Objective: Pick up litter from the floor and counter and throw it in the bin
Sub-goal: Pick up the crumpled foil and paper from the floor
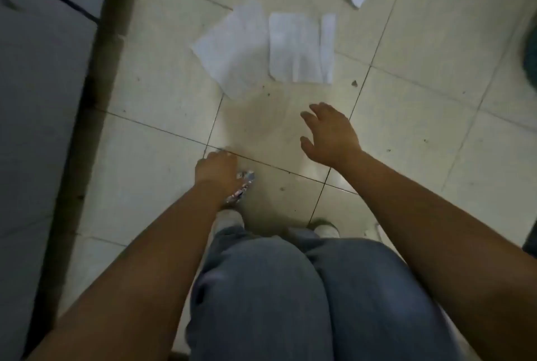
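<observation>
Head view: left hand [216, 171] around crumpled wrapper [243, 186].

A floor of large pale cream glazed tiles [162, 84] fills the view, crossed by thin dark grout lines and scattered with small dark specks. Light falls unevenly: a soft glossy sheen sits on the tiles near the middle, and the edges are dimmer. Along the left side stand flat grey cabinet fronts [37, 93] divided by a dark seam, with a dark shadowed strip [87, 116] where they meet the floor.
</observation>
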`<state>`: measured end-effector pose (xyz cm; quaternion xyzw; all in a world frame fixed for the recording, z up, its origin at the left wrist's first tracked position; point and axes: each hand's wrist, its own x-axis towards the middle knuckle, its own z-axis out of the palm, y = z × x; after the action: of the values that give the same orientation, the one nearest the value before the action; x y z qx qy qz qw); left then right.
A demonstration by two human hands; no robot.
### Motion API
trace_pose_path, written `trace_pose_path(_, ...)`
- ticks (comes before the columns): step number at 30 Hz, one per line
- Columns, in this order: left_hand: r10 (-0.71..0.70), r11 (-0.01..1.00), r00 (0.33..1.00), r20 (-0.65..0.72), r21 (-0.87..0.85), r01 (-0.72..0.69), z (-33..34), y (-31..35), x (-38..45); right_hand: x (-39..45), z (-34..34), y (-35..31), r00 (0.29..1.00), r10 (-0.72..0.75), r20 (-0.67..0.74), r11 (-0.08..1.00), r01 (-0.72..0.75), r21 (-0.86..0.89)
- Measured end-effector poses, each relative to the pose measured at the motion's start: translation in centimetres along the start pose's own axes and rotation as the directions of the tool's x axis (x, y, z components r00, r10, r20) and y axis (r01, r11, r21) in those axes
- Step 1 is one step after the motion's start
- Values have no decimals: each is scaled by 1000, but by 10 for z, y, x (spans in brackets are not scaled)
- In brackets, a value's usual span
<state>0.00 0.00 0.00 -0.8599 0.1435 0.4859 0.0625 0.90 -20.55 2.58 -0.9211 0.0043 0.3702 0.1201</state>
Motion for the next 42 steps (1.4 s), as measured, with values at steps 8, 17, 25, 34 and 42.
trace_pose_path(8,181,973,983,-19,150,-176,47,25,50,24,71,18,999,-18,52,999,15,49)
trace_pose_path(17,415,897,902,-121,217,-384,-17,116,80,-25,93,80,908,420,3,837,-389,385)
trace_pose_path(25,805,546,593,-21,417,-727,-22,300,75,-117,166,172,216,948,235,35,-802,596)
trace_pose_path(34,822,406,553,138,538,-738,23,348,67,-133,232,183,-20,839,543,-443,-604,662)
trace_pose_path(42,746,591,666,10,450,-669,1,336,71,-120,234,183,-25,862,506,-423,-584,692)
